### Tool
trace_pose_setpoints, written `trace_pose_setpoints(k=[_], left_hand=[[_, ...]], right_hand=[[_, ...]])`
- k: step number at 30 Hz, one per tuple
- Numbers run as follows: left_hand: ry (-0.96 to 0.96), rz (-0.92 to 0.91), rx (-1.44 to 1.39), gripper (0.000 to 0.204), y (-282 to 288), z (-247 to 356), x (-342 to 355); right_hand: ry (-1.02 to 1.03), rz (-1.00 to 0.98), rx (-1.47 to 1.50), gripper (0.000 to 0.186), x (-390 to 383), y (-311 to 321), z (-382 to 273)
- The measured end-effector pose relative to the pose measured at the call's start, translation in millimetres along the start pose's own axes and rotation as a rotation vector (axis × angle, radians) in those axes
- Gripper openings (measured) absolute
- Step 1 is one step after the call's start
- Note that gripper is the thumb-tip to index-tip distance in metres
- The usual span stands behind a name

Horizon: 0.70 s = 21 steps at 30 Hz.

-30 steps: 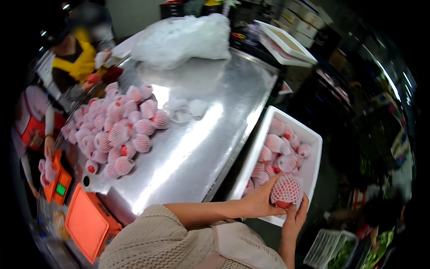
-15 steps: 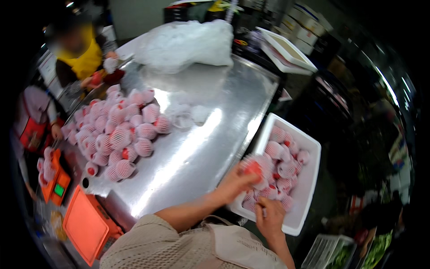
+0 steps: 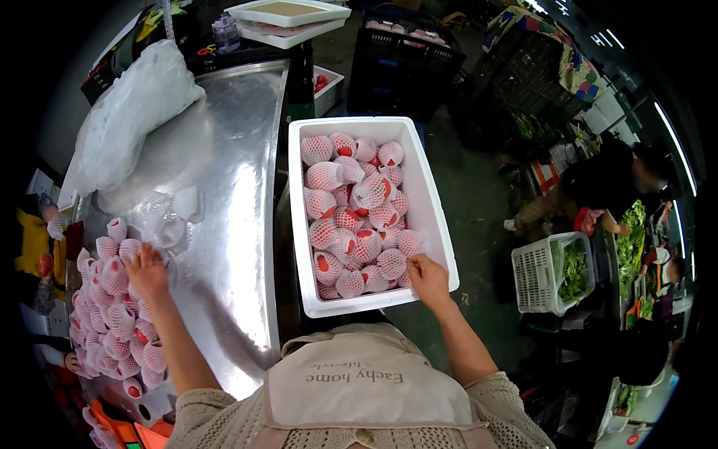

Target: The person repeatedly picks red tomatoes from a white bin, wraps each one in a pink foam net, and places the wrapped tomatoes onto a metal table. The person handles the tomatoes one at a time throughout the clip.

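White foam box (image 3: 430,202) long axis runs away; R hand (image 3: 428,278) open inside; L hand (image 3: 146,271) open on netted fruit (image 3: 112,314)

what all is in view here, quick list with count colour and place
table: one, steel, left of centre
box: one, white foam, right of table
fruit in box: many, red in white net sleeves, filling box
fruit pile: many, red in white net sleeves, table's left edge
empty sleeves: a few, white, mid table
bag: one, clear plastic, stuffed white, far end of table
trays: two, white, beyond table
crate: one, black, beyond box
basket: one, white, greens inside, floor at right
left hand: on fruit pile
right hand: at box's near right corner
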State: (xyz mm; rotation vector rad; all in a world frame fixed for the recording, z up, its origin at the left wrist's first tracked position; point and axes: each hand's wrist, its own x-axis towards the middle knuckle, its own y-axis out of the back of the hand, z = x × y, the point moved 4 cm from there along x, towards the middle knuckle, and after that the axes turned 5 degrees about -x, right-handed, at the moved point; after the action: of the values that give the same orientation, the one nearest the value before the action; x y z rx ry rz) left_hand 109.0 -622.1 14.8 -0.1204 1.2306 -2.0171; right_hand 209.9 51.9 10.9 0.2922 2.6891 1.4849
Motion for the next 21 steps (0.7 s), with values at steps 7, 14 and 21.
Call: trace_pose_setpoints(k=[7,14,21], left_hand=[[0.215,-0.901,1.026,0.038,-159,-246,-167],[-0.288,-1.494,1.837,0.070,-205,-448,-269],[-0.219,-1.375,1.935,0.059,-184,-504,-238]], right_hand=[[0.078,0.118,-0.123,0.011,-1,1,-14],[0.085,0.201,-0.071,0.012,-1,9,-16],[0.138,0.245,-0.038,0.012,1,11,-20]])
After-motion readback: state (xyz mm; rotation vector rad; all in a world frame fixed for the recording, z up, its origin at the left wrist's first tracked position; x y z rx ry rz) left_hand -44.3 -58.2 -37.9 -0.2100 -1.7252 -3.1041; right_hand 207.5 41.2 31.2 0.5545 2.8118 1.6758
